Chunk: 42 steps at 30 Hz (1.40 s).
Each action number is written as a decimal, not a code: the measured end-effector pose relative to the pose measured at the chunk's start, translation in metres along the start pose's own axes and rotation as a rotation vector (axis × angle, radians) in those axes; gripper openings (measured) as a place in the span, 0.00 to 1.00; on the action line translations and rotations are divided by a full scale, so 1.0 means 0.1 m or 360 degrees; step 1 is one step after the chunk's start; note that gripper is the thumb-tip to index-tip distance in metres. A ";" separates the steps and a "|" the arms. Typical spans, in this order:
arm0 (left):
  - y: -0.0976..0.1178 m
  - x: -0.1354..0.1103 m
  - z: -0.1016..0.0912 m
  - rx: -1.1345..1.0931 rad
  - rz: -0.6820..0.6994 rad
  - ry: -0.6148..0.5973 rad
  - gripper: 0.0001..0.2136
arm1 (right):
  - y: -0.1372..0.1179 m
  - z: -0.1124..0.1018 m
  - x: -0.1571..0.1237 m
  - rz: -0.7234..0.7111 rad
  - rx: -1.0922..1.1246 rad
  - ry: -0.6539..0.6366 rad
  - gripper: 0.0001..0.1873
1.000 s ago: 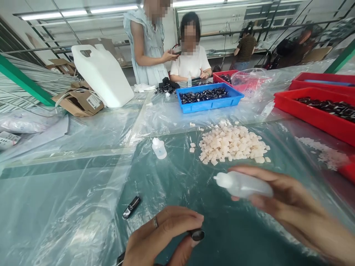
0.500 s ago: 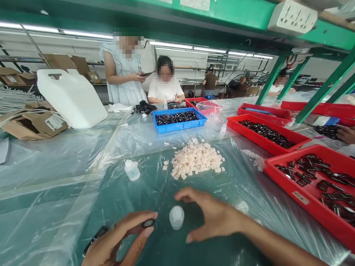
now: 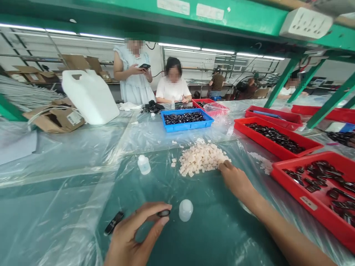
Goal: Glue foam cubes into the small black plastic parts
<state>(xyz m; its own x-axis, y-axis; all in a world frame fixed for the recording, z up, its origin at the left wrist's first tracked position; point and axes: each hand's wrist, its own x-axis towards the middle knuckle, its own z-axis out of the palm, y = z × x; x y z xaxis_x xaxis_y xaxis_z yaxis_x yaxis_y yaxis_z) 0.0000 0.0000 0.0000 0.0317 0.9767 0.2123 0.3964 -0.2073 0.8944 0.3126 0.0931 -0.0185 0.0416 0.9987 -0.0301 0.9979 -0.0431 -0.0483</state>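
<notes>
My left hand [image 3: 133,236] pinches a small black oval part [image 3: 163,213] between thumb and forefinger, low in the view. Just right of it a small translucent plastic bottle [image 3: 185,210] stands on the plastic-covered table. My right hand [image 3: 235,179] reaches forward, and its fingertips touch the near right edge of a pile of pale cream blocks [image 3: 201,159]. Its fingers are curled; I cannot make out anything between them. A black part [image 3: 114,222] lies on the table left of my left hand.
A second small bottle [image 3: 144,164] stands left of the pile. Red trays [image 3: 316,184] of black parts line the right side, and a blue tray [image 3: 187,120] sits farther back. A white jug [image 3: 90,95] and cardboard box [image 3: 55,118] stand at left. Two people are across the table.
My right hand set the small bottle down on the table, let go, and moved forward to the pile of pale blocks. My left hand kept its pinch on the black part.
</notes>
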 end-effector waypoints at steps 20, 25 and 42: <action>0.17 -0.15 -0.03 -0.0174 -0.0013 -0.0408 0.16 | -0.52 -0.40 -0.64 -0.0511 0.1842 -0.0348 0.18; 0.28 -0.29 -0.06 0.0079 -0.0012 -0.0433 0.16 | -1.02 -0.48 -1.00 -0.0625 0.2290 -0.0511 0.15; 0.16 -0.34 -0.15 0.0043 0.0164 -0.0817 0.16 | -1.30 -0.36 -1.37 -0.0243 0.2289 -0.0033 0.09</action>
<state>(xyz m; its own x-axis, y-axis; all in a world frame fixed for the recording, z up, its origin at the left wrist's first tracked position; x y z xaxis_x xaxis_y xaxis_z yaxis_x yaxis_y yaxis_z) -0.0085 -0.0369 0.0131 0.5149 0.8542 0.0724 0.3908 -0.3090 0.8671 0.1792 -0.0374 0.0283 -0.0720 0.9960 0.0537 0.0791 0.0594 -0.9951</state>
